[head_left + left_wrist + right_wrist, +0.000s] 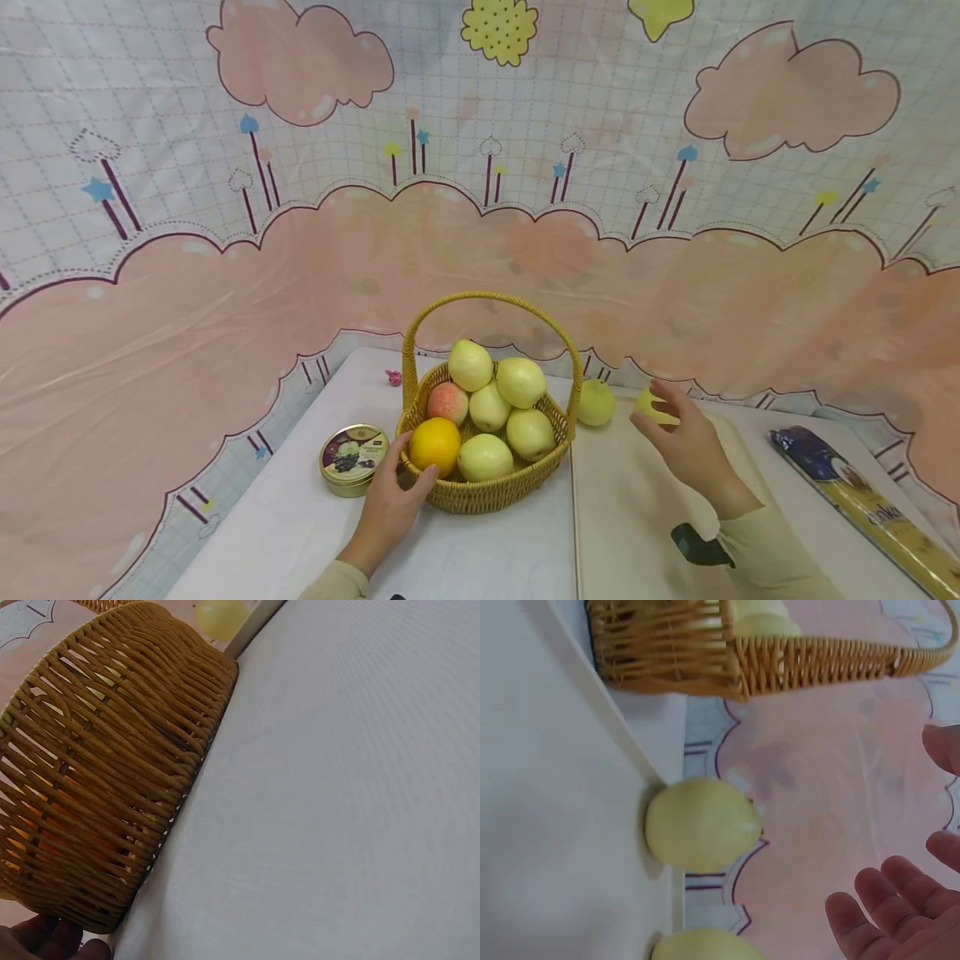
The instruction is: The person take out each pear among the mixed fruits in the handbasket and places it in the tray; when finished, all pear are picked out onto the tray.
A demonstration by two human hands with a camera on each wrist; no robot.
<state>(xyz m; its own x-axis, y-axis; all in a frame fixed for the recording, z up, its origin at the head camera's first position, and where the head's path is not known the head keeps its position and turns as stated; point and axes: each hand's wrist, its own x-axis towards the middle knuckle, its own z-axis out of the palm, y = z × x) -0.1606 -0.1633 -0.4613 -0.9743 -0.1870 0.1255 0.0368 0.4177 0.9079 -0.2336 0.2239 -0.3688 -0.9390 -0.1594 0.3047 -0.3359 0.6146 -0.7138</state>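
A wicker basket [487, 497] with a tall handle holds several pale yellow-green pears [486, 457], a peach [448, 403] and an orange [435, 446]. My left hand [392, 498] grips the basket's near left side, thumb in front and fingers round the left; in the left wrist view its fingertips [56, 937] show at the wicker. Two more pears sit on the cream tray [622, 517]: one [596, 402] beside the basket, the other [651, 406] partly hidden behind my right hand [686, 446]. That hand hovers over the tray, fingers spread and holding nothing.
Left of the basket stands a round tin [354, 458] with fruit printed on its lid. A small pink wrapped piece [393, 377] lies behind it. Along the right side lies a long blue and gold packet [862, 500]. A patterned cloth backdrop [480, 250] rises behind the white table [285, 533].
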